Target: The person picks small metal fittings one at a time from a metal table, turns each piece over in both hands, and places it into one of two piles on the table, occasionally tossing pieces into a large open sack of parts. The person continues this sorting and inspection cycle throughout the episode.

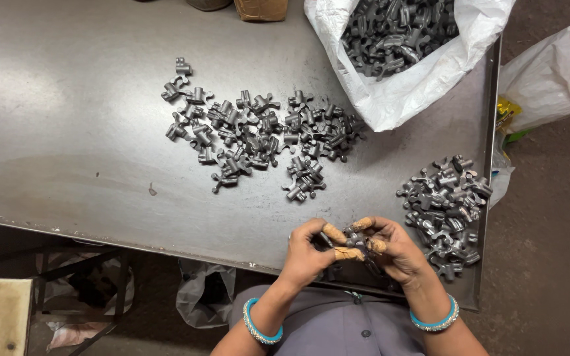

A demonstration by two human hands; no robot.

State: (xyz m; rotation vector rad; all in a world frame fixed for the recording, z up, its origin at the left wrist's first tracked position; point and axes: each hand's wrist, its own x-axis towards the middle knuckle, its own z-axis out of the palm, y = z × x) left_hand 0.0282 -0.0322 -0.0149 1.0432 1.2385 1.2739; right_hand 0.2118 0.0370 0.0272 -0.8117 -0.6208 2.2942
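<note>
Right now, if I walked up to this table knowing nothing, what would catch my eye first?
Probably the two hands at the near edge: the left hand and right hand, fingertips wrapped in tan tape, hold one small dark metal part between them. Next, the spread of similar grey parts in the middle of the steel table, a smaller pile at the right, and the white sack full of more at the far corner.
</note>
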